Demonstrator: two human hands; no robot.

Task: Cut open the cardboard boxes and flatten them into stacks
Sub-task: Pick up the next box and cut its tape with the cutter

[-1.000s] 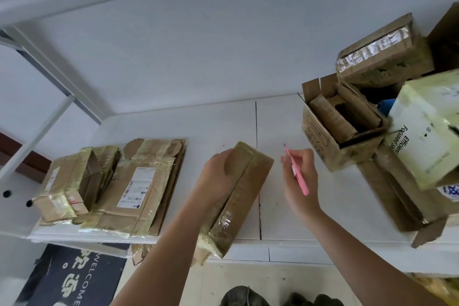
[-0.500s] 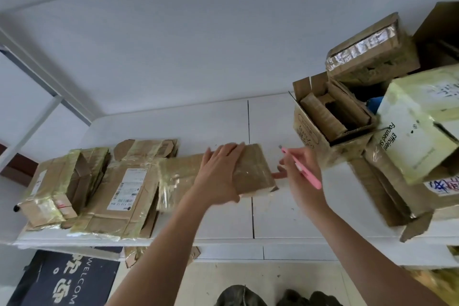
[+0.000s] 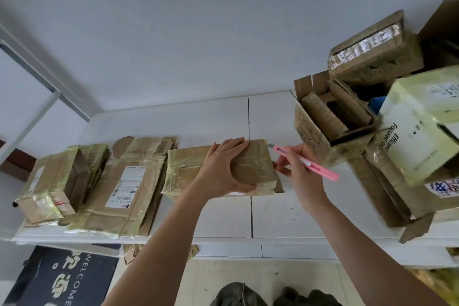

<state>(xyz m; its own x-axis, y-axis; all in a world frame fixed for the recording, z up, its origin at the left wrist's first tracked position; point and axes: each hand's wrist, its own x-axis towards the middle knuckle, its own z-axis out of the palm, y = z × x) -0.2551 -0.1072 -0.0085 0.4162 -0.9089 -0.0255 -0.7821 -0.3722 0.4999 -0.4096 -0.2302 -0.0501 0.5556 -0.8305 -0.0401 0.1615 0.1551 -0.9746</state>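
1. Your left hand [image 3: 224, 166] lies palm down on the taped cardboard box [image 3: 253, 169] at the centre of the white worktop [image 3: 223, 216]. The fingers reach over the box's 12 o'clock edge, fairly straight, and the thumb curls round the 6 o'clock edge, so the grip is grasping the box.
2. That box lies flat on the worktop across the centre seam, glossy tape wrapped over its brown faces, its long side running 9 to 3 o'clock.
3. Your right hand [image 3: 301, 169] is just at 3 o'clock of the box, its grip clenched round a pink utility knife [image 3: 306, 163]. The blade end points toward 10 o'clock and sits close by the box's far right corner; you cannot tell whether it touches the cardboard.
4. At 9 o'clock of the box a flattened carton [image 3: 124, 189] with a white shipping label lies on more flattened cardboard, its edge touching or just beside the box.
5. Farther toward 9 o'clock a smaller taped box [image 3: 54, 181] lies near the worktop's end.
6. At 2 to 3 o'clock a pile of boxes stands: an open brown carton [image 3: 320, 139] with cardboard pieces inside, a foil-taped box [image 3: 372, 52] above it, and a pale green box [image 3: 419, 131] beside it.
7. A dark welcome mat [image 3: 57, 278] lies on the floor at 7 o'clock.
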